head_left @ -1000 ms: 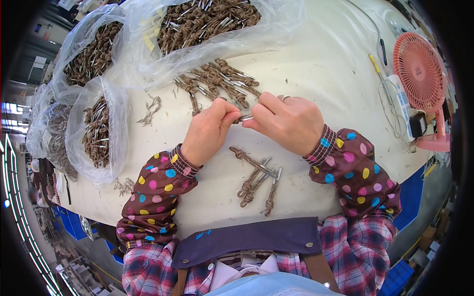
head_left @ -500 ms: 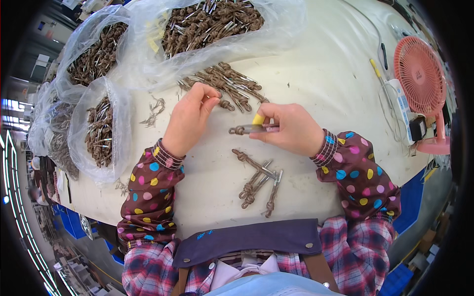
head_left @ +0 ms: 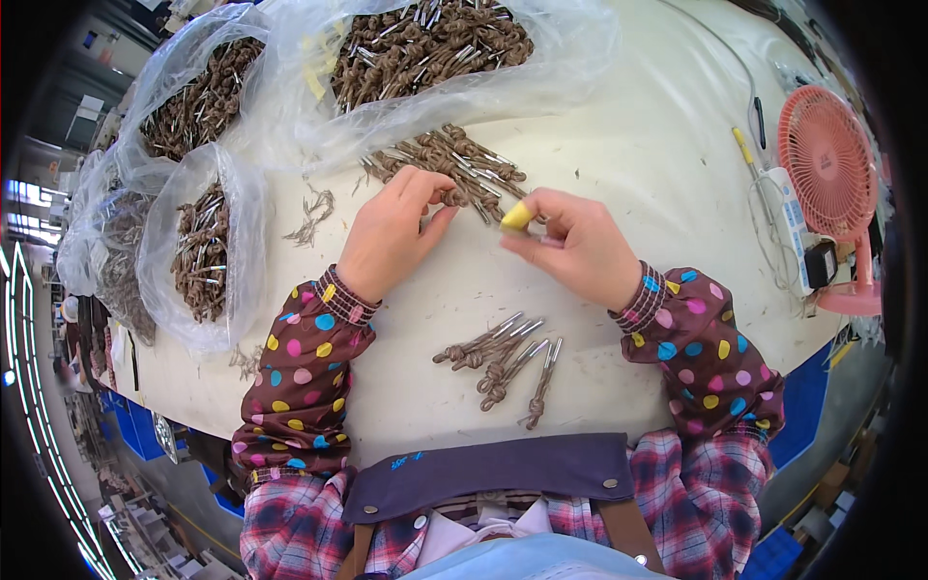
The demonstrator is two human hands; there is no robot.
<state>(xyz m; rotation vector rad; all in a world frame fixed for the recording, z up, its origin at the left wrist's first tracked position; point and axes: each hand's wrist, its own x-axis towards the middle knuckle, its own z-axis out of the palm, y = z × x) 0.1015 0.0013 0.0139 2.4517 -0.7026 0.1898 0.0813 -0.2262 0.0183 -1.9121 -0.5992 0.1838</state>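
Pale tabletop (head_left: 667,164), bagged cords (head_left: 430,58) beyond left hand (head_left: 398,230), fan (head_left: 826,159)

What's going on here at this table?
Someone is handling knotted brown cords with metal tips at a table. The left hand has its fingertips at one knot, beside a pile. The right hand has something yellow at its fingertips, held or worn, I can't tell. Several cords lie nearer the person; clear bags hold many more.

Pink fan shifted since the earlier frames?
No. The pink fan stands in the same place against the white power strip; only the view has shifted slightly.
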